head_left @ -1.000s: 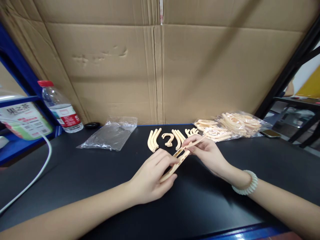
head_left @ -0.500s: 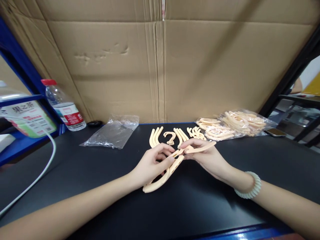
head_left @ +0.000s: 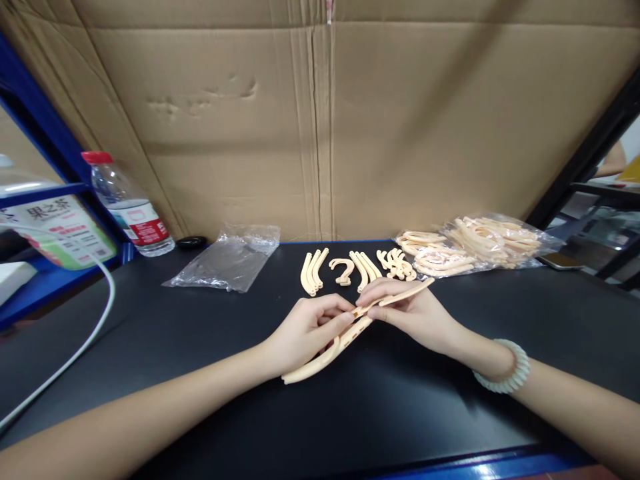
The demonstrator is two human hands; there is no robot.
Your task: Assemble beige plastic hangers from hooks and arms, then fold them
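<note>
Over the black table, my left hand is closed on a curved beige plastic hanger arm with slots along its straight part. My right hand pinches a second hanger arm, which slants up to the right. The two arms' inner ends meet between my fingertips; how they join there is partly hidden. Just beyond my hands lie several loose hanger arms in a left group and a right group. Hanger hooks rest between these groups, and a pile of small hook-like pieces lies to the right.
Clear bags of beige hanger parts lie at the back right, beside a phone. An empty clear bag and a red-capped bottle are at the back left. A white cable crosses the left side. Cardboard stands behind.
The right-hand hanger arm has turned and its inner end now sits closer in line with the left one. My right thumb has come round to the near side. The view has shifted slightly.
</note>
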